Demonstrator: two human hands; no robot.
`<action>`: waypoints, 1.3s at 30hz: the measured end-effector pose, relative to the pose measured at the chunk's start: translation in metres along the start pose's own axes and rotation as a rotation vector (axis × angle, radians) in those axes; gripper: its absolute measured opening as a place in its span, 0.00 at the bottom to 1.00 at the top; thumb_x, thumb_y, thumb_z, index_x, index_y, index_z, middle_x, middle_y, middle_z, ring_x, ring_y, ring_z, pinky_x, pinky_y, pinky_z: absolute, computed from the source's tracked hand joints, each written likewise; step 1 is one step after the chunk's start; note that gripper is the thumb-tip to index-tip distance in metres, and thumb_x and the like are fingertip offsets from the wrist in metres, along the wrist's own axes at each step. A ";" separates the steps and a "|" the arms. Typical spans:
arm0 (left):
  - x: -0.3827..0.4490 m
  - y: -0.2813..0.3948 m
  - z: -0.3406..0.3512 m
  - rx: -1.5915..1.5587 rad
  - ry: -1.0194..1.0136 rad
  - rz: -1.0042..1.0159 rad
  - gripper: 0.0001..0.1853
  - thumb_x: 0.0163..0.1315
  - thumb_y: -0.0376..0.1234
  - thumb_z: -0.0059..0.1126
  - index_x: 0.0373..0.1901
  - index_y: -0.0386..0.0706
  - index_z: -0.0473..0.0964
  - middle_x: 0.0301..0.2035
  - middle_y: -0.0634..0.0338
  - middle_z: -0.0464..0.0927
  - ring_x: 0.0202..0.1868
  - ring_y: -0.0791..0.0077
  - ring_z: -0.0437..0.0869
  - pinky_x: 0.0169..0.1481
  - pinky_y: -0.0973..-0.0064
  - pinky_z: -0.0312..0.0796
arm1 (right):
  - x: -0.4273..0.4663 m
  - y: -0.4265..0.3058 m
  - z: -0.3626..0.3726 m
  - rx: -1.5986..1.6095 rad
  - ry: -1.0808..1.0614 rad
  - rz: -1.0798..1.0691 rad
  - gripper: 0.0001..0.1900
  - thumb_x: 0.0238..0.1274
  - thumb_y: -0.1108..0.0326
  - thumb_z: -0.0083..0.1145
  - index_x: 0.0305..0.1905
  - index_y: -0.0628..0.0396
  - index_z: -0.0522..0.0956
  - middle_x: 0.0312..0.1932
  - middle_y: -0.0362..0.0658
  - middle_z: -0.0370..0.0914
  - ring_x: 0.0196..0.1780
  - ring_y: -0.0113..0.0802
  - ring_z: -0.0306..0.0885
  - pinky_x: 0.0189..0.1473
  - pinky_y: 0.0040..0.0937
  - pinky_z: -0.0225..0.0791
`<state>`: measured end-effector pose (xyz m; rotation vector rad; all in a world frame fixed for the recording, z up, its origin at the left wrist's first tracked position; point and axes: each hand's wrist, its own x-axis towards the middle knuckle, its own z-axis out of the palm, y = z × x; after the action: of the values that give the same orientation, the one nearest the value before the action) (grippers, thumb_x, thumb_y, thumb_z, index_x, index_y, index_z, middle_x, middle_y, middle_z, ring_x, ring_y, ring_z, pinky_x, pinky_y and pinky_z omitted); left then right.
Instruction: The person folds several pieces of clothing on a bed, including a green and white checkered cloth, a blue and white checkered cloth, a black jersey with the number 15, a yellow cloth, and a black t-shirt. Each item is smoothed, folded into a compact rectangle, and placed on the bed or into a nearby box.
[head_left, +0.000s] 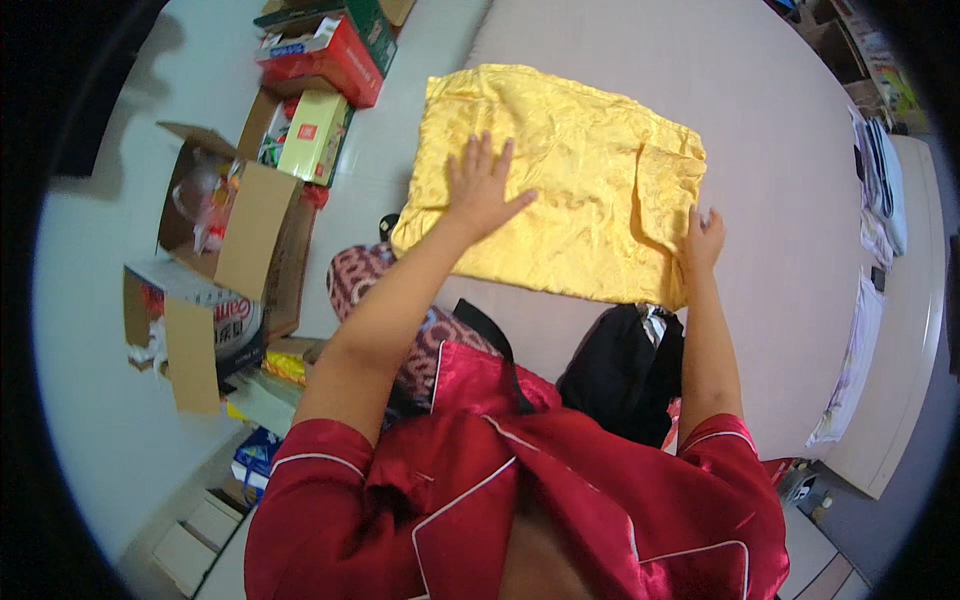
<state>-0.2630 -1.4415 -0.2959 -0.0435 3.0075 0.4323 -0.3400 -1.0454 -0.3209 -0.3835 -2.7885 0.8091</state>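
A yellow patterned cloth (577, 180), folded into a rough rectangle, lies on the pale bed surface (780, 225). My left hand (484, 187) rests flat on its left part with the fingers spread. At the cloth's right edge is my right hand (705, 236), its fingers partly curled; whether it pinches the edge cannot be seen. A raised fold runs down the right part of the cloth, near my right hand. Small wrinkles cross the surface.
Open cardboard boxes (259, 232), a red box (322, 64) and a yellow-green box (315, 135) stand on the floor at left. Before me lie a black cloth item (626, 375) and a patterned brown-pink fabric (356, 281). Folded fabrics (885, 187) sit by the white headboard (911, 300).
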 end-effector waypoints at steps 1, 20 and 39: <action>-0.014 0.011 -0.003 -0.006 0.010 0.017 0.47 0.61 0.64 0.41 0.74 0.48 0.44 0.72 0.45 0.39 0.74 0.48 0.38 0.72 0.42 0.36 | -0.001 0.031 -0.007 0.075 -0.116 0.118 0.19 0.65 0.58 0.55 0.54 0.61 0.72 0.52 0.50 0.74 0.49 0.40 0.76 0.46 0.34 0.72; -0.088 0.196 -0.004 -0.357 0.032 0.592 0.62 0.44 0.59 0.68 0.73 0.42 0.40 0.71 0.38 0.36 0.72 0.39 0.41 0.70 0.43 0.47 | 0.006 -0.053 -0.040 0.810 -0.879 0.473 0.16 0.63 0.60 0.53 0.49 0.59 0.75 0.41 0.46 0.80 0.37 0.34 0.79 0.35 0.31 0.74; -0.029 0.248 0.020 -1.455 -0.410 -0.244 0.29 0.49 0.22 0.47 0.56 0.46 0.74 0.37 0.50 0.81 0.34 0.58 0.81 0.34 0.63 0.75 | 0.056 -0.050 -0.035 0.828 -0.752 0.595 0.19 0.59 0.71 0.49 0.54 0.66 0.69 0.44 0.53 0.78 0.40 0.46 0.81 0.40 0.43 0.79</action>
<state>-0.2431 -1.1974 -0.2428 -0.3505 1.6758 2.0677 -0.3925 -1.0520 -0.2579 -0.8844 -2.5268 2.5462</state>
